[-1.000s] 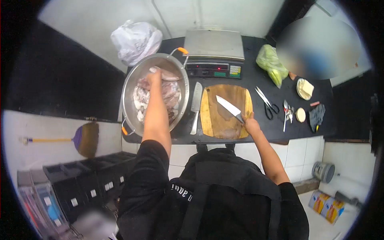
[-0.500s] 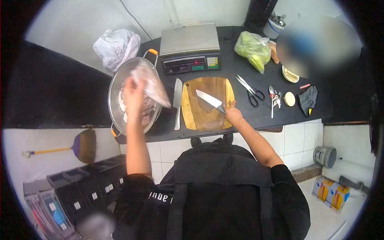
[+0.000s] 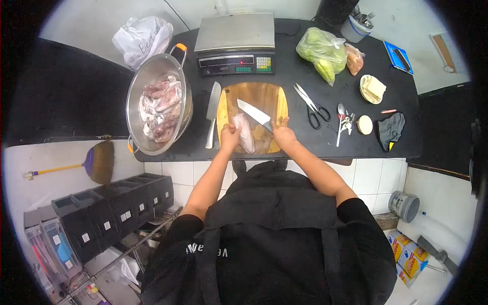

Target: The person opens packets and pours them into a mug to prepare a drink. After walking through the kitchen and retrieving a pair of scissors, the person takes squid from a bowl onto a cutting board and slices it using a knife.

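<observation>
On the wooden cutting board (image 3: 260,92) lies a long, pale pink piece that looks like a squid (image 3: 246,134). My left hand (image 3: 230,137) is closed on its left side. My right hand (image 3: 283,134) grips the dark handle of a kitchen knife (image 3: 253,112), its blade slanting to the upper left above the piece. Left of the board is a second knife (image 3: 213,104) with a dimpled blade, apart from both hands. A large steel colander (image 3: 133,99) with orange handle grips contains several similar pinkish, wet pieces.
Behind the board stands a digital scale (image 3: 235,33). A marked white bag (image 3: 142,40) is at the back left. To the right are scissors (image 3: 311,108), a spoon (image 3: 339,127), a bag of green vegetables (image 3: 321,53), a small bowl (image 3: 372,90) and a dark cloth (image 3: 391,129).
My left hand has brought the pale pink piece from above the colander down to the board. My right hand still holds the knife over the board. The view has shifted slightly.
</observation>
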Demonstrator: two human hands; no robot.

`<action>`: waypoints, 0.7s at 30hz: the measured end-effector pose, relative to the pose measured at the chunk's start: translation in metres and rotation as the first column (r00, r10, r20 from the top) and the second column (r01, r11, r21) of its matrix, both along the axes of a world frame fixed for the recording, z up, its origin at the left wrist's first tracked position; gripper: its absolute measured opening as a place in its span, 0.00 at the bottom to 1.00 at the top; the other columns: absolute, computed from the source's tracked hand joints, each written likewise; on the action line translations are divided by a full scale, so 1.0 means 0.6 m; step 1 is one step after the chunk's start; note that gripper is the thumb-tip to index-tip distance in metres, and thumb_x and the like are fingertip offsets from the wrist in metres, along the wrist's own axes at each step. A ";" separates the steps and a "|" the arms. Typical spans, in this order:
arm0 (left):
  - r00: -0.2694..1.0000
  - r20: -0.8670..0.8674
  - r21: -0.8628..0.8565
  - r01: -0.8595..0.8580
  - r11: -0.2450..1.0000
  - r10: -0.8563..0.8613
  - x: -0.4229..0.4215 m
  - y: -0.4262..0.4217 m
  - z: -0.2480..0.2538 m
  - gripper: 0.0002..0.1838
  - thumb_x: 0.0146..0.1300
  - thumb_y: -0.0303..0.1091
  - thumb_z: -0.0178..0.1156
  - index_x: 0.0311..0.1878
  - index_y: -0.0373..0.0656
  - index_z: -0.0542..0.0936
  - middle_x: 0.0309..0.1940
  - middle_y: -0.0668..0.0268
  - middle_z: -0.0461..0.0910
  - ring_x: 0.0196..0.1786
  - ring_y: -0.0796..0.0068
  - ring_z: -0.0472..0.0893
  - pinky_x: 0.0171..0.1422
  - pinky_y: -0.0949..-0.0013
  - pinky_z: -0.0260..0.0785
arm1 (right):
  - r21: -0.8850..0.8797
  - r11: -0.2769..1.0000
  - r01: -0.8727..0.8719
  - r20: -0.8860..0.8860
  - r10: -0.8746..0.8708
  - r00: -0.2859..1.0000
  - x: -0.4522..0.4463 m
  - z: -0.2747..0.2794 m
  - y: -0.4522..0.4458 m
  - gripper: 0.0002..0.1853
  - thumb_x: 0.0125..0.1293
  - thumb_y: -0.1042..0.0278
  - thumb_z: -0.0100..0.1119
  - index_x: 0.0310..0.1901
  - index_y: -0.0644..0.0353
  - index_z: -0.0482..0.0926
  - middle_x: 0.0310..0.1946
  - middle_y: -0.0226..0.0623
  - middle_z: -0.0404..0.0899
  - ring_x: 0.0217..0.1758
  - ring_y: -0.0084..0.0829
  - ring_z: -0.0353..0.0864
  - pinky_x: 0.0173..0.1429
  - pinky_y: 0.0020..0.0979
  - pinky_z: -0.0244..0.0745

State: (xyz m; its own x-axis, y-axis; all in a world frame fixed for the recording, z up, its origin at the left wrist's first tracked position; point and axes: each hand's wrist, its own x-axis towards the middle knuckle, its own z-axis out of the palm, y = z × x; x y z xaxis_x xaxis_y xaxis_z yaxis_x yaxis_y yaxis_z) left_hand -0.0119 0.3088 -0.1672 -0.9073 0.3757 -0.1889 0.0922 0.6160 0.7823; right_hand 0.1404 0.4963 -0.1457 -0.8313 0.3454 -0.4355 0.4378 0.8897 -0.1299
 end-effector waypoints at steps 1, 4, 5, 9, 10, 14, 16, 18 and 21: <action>0.996 0.091 0.062 -0.031 0.998 0.025 -0.005 -0.009 -0.019 0.18 0.50 0.35 0.71 0.38 0.36 0.75 0.28 0.57 0.81 0.31 0.60 0.81 0.39 0.62 0.74 | 0.013 1.000 -0.011 -0.022 0.012 1.000 0.001 -0.003 -0.002 0.36 0.66 0.54 0.54 0.71 0.56 0.55 0.59 0.90 0.45 0.47 0.60 0.81 0.49 0.38 0.80; 0.984 0.177 0.126 -0.031 0.992 0.008 -0.001 -0.023 -0.019 0.18 0.48 0.33 0.71 0.39 0.37 0.74 0.29 0.58 0.80 0.32 0.62 0.81 0.40 0.63 0.74 | -0.023 1.000 0.004 -0.005 -0.004 1.000 -0.001 0.010 -0.002 0.33 0.67 0.56 0.51 0.71 0.56 0.56 0.59 0.91 0.45 0.47 0.60 0.80 0.49 0.39 0.80; 0.984 0.176 0.133 0.011 0.991 -0.034 0.003 -0.022 -0.010 0.18 0.47 0.32 0.71 0.39 0.38 0.74 0.30 0.58 0.80 0.33 0.63 0.81 0.40 0.64 0.74 | -0.021 1.000 0.003 -0.010 -0.003 1.000 -0.002 0.009 -0.001 0.33 0.67 0.56 0.51 0.71 0.56 0.56 0.59 0.91 0.45 0.47 0.60 0.80 0.49 0.39 0.80; 0.965 -0.207 -0.134 0.132 0.982 -0.158 0.021 0.004 0.057 0.29 0.42 0.30 0.70 0.49 0.35 0.71 0.35 0.53 0.80 0.38 0.52 0.81 0.46 0.58 0.75 | 0.035 0.998 -0.050 -0.019 0.050 0.999 0.002 0.004 0.000 0.30 0.67 0.62 0.46 0.69 0.62 0.58 0.59 0.91 0.45 0.47 0.60 0.80 0.49 0.40 0.80; 0.965 -0.205 -0.130 0.140 0.982 -0.164 0.018 0.004 0.052 0.29 0.42 0.30 0.70 0.49 0.35 0.71 0.35 0.53 0.80 0.38 0.52 0.81 0.46 0.58 0.75 | 0.036 0.998 -0.053 -0.046 0.055 0.997 0.006 0.005 0.000 0.28 0.66 0.63 0.46 0.67 0.65 0.61 0.59 0.90 0.46 0.47 0.61 0.80 0.49 0.41 0.80; 0.992 -0.035 -0.244 0.110 0.964 -0.122 -0.001 0.017 0.069 0.32 0.41 0.37 0.71 0.49 0.31 0.71 0.37 0.45 0.81 0.41 0.45 0.81 0.48 0.55 0.74 | -0.126 0.985 0.119 0.028 -0.116 0.993 0.013 0.103 -0.004 0.21 0.68 0.68 0.39 0.58 0.67 0.70 0.61 0.84 0.50 0.54 0.65 0.74 0.50 0.45 0.78; 0.988 0.090 -0.309 0.149 0.939 -0.128 -0.014 0.026 0.069 0.31 0.42 0.39 0.70 0.48 0.30 0.73 0.38 0.43 0.81 0.43 0.44 0.82 0.49 0.54 0.74 | -0.137 0.971 0.197 -0.090 -0.210 0.973 0.030 0.121 -0.001 0.18 0.67 0.63 0.42 0.51 0.66 0.73 0.56 0.71 0.68 0.46 0.55 0.81 0.46 0.45 0.78; 0.946 0.192 -0.382 0.318 0.868 -0.262 -0.028 0.038 0.049 0.29 0.43 0.43 0.69 0.44 0.30 0.79 0.39 0.39 0.80 0.45 0.44 0.81 0.50 0.55 0.73 | -0.208 0.935 0.287 -0.094 -0.311 0.946 0.042 0.112 0.008 0.18 0.68 0.60 0.43 0.49 0.67 0.73 0.48 0.65 0.74 0.43 0.53 0.82 0.45 0.45 0.78; 0.929 0.285 -0.221 0.302 0.928 -0.234 -0.035 0.065 0.038 0.21 0.48 0.39 0.66 0.40 0.30 0.82 0.37 0.44 0.82 0.43 0.50 0.83 0.48 0.58 0.74 | -0.427 0.789 0.443 -0.021 -0.498 0.867 0.050 0.136 0.007 0.20 0.69 0.54 0.45 0.45 0.67 0.73 0.35 0.58 0.80 0.39 0.51 0.83 0.43 0.46 0.76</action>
State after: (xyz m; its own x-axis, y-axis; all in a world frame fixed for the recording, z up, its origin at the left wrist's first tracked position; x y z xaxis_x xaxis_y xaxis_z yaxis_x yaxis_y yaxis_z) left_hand -0.0327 0.3478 -0.1443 -0.6897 0.5061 -0.5178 0.1049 0.7774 0.6202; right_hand 0.1706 0.5007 -0.0639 -0.6674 0.5295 -0.5236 0.7436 0.4367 -0.5062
